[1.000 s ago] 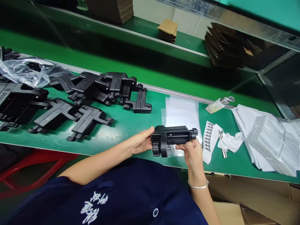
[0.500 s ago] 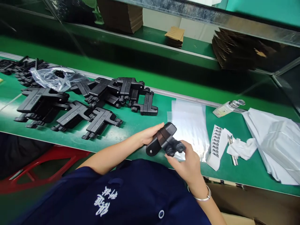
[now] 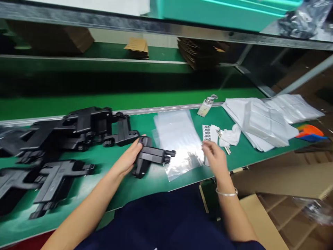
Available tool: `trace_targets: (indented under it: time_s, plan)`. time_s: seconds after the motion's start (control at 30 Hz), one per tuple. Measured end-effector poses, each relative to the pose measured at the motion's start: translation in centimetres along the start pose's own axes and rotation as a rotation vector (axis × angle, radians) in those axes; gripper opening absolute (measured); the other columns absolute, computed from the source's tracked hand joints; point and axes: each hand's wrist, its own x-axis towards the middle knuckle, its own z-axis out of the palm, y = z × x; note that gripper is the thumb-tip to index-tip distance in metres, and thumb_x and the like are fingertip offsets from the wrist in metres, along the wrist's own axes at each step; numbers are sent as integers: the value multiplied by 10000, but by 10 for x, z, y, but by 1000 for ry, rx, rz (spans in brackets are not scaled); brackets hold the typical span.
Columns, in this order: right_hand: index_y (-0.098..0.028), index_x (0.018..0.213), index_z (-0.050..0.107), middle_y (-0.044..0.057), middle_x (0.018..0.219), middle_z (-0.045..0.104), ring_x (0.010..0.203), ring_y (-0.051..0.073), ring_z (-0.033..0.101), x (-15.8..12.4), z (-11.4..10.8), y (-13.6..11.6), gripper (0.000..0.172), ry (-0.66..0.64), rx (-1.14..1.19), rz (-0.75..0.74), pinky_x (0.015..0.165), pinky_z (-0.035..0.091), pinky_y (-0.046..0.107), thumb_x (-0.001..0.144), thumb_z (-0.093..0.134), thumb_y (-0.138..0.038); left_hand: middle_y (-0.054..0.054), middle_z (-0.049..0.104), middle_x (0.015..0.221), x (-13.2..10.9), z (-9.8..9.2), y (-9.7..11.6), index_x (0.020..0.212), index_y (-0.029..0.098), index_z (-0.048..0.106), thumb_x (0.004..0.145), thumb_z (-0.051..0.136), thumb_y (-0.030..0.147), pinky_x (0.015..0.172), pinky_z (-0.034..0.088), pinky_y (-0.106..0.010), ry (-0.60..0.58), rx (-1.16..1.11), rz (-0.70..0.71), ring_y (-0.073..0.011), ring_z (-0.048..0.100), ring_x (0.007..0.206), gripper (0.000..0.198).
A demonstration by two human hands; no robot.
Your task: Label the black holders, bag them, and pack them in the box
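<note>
My left hand (image 3: pixel 127 159) grips a black plastic bracket (image 3: pixel 153 155) with small knobs at one end, holding it tilted above the green bench. To the right, the fingers of my right hand (image 3: pixel 217 158) are curled together over the lower part of a white strip of labels (image 3: pixel 206 132). Whether a label is between the fingertips cannot be made out. Between my hands lies a stack of clear plastic bags (image 3: pixel 177 133). More black brackets (image 3: pixel 56 184) of the same kind lie on the left side, some piled along the back.
A small bottle (image 3: pixel 205 107) stands at the bench's back edge. Beside the labels are a crumpled white tissue (image 3: pixel 231 135) and a thin metal tool (image 3: pixel 227 149). Wrapped white packs (image 3: pixel 267 123) lie farther right. A metal-edged shelf (image 3: pixel 166 29) crosses overhead.
My right hand has let go of the bracket and moved right to the label strip. The left hand keeps the bracket, now turned with its knobs pointing right. The view has swung right.
</note>
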Motion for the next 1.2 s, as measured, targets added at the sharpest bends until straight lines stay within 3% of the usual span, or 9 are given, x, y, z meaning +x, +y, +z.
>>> trace_targets:
  time_s: [0.07,0.2,0.3,0.4,0.5,0.6,0.73,0.93,1.2]
  plan:
    - [-188,925,678,103,918,715,834,243,642,9,-24,32,308,150,-204,153,774,489,370,857,481,-415,-41,423,1529,8,-11,-4,1449,238,439,888,557,514,1182,280,-346,82,228,94,-243,402,1394,636]
    - [-221,886,675,60,795,688,700,215,587,12,-41,69,264,83,-376,336,625,402,308,833,504,-414,-75,415,1525,18,-24,-17,1430,231,437,900,466,505,1202,239,-428,180,599,207,-278,362,1416,597]
    - [-217,862,650,8,622,605,567,180,512,7,-33,79,253,47,-208,349,530,320,272,772,593,-446,-155,498,1415,11,-22,-13,1396,180,454,883,461,488,1123,339,-536,280,880,320,-347,453,1322,599]
    - [-193,899,617,-41,554,535,510,148,469,2,-25,85,300,2,85,306,510,333,257,733,622,-444,-199,521,1337,-6,-1,5,1325,142,517,864,505,459,1085,344,-589,393,1093,577,-394,444,1291,560]
    - [-182,969,610,-41,632,554,552,128,490,-2,-20,88,354,43,238,239,554,396,258,758,605,-466,-131,651,1135,-17,46,18,1125,193,641,899,482,405,1022,429,-488,179,993,665,-322,575,1124,348]
    - [-180,988,640,-11,716,605,621,132,535,-9,-15,85,355,149,381,167,599,434,267,761,663,-453,-72,713,1016,-12,110,13,998,220,696,894,525,380,924,483,-362,-233,748,424,-258,651,984,257]
    - [-181,973,663,12,745,651,656,145,572,-18,-6,80,323,198,448,162,621,461,277,764,694,-425,-59,714,1025,11,185,-14,1325,210,533,829,610,287,832,481,-304,-594,383,265,-214,654,937,507]
    - [-178,997,638,-16,664,640,587,138,569,-26,-4,81,290,247,390,156,597,476,275,817,644,-406,15,596,666,27,228,-39,967,149,619,765,621,244,605,395,-233,-562,161,186,-121,527,591,223]
    - [-257,830,730,71,902,727,876,225,651,-39,-18,76,168,439,-487,-260,872,496,408,887,595,-339,19,610,668,37,232,-45,945,143,623,735,614,201,596,397,-219,-580,245,149,-118,545,605,218]
